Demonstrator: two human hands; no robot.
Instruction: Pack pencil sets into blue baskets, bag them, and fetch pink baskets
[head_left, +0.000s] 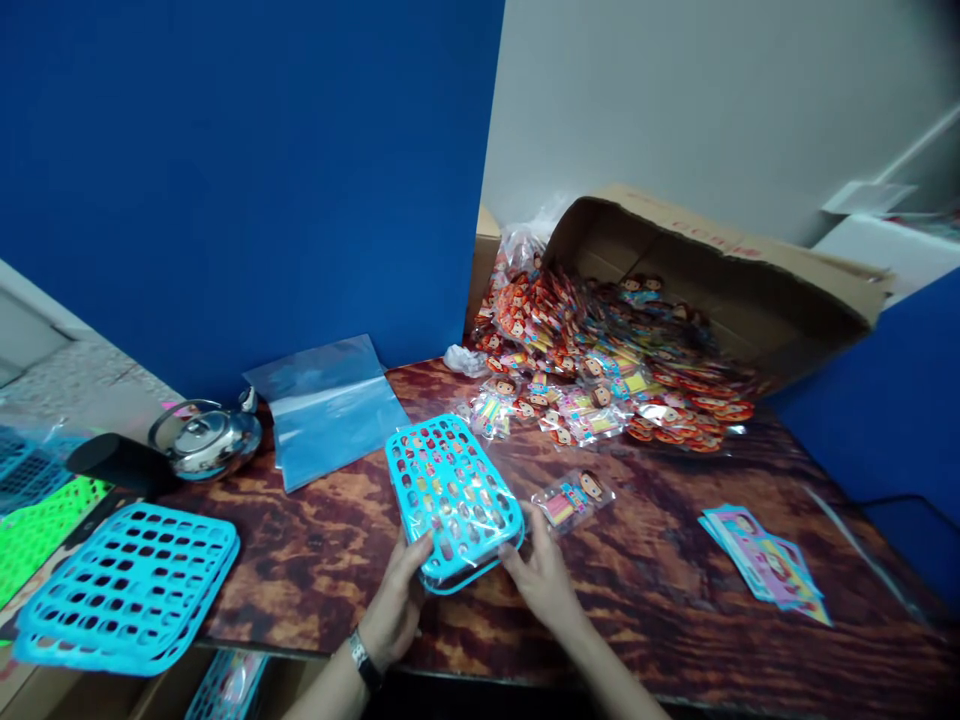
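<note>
A light blue perforated plastic basket [450, 490], covered in shiny clear film, is held tilted over the brown table. My left hand [396, 605] grips its near left corner, thumb on top. On the near right corner, my right hand [546, 578] is closed with its thumb against the edge. Colourful printed pieces show through the holes. Just beyond my right hand lies a clear packet with a doll figure [576, 500]. To the right rests a small stack of printed cards [769, 562].
A tipped cardboard box [720, 260] spills a heap of doll packets [592, 370] across the back. Clear plastic sheets [330, 415] lie left of centre. A metal kettle [214, 437], a black cylinder [120, 462] and stacked blue baskets [131, 580] occupy the left side. Blue partitions [247, 180] border the table.
</note>
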